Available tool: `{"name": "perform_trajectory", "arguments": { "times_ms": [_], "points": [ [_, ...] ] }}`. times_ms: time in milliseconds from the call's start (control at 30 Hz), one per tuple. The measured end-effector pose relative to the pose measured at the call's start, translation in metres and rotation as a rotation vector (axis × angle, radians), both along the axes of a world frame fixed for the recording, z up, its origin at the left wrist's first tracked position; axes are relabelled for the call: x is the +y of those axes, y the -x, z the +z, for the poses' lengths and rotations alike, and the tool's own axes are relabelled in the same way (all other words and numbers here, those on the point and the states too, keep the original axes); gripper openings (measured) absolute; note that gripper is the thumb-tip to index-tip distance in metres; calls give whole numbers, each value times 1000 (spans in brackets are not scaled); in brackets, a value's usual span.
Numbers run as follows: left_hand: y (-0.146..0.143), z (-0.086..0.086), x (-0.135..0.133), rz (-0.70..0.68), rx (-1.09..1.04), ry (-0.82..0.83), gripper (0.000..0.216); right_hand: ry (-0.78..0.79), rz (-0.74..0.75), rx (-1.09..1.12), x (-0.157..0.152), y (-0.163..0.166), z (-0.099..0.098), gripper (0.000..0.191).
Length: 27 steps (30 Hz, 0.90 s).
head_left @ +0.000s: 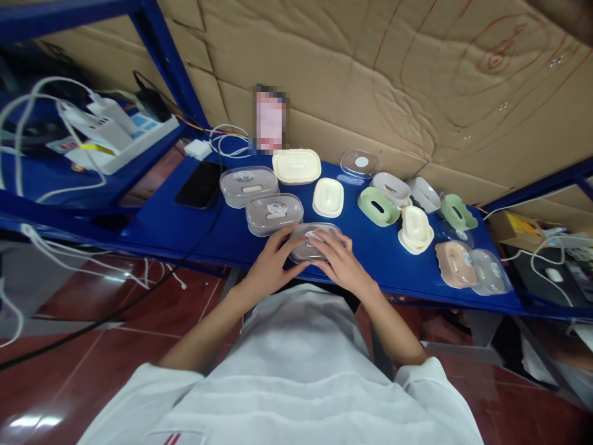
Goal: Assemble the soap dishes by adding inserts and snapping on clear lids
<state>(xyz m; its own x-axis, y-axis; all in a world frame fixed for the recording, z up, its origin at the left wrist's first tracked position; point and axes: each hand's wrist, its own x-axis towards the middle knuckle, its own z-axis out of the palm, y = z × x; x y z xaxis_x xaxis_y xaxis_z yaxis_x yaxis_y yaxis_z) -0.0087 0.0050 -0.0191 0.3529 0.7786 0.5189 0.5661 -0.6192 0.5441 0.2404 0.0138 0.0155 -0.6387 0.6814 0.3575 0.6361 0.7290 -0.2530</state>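
Observation:
At the front edge of the blue table, a grey soap box with a clear lid and a white sticker sits between my hands. My left hand curves round its left side, thumb along the near edge. From the right, my right hand grips it, fingers laid across the lid and far side. Parts of the box are hidden beneath the fingers. Two similar lidded soap boxes stand just left of it, a nearer one and a farther one. Beyond the hands lies a small cream tray.
A larger cream dish and a loose clear lid lie at the back. Green dishes, cream pieces and a pink dish spread rightward. A black phone and white cables are on the left.

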Motion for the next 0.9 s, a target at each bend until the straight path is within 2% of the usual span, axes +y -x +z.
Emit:
{"name": "perform_trajectory", "arguments": {
  "times_ms": [133,233,333,400,467,567,633,667,733,800,900],
  "points": [
    [6,7,-5,116,84,-61,48,62,-57,85,34,-14,13,54],
    [7,10,-9,267,154,-111,47,63,-167,-11,59,-23,15,53],
    [2,8,-13,383,165,-161,47,84,-224,-124,63,-26,8,54],
    [-3,5,-17,398,152,-217,41,79,-252,-144,53,-30,2,52],
    [-9,3,-23,312,138,-287,36,65,-274,-112,36,-40,-1,41],
    [-20,0,-33,13,180,-347,38,86,-272,-39,7,-66,-1,26],
    [-28,-1,-37,-141,241,-344,39,116,-276,-17,-9,-86,1,28],
    [-32,-1,-38,-166,265,-335,40,120,-290,-8,-15,-95,2,31],
    [-36,0,-37,-102,273,-320,42,102,-341,10,-23,-108,5,39],
    [-34,2,-32,50,260,-292,46,71,-397,27,-26,-112,5,42],
    [-21,7,-22,246,266,-243,51,80,-403,21,-23,-100,0,38]
  ]
}}
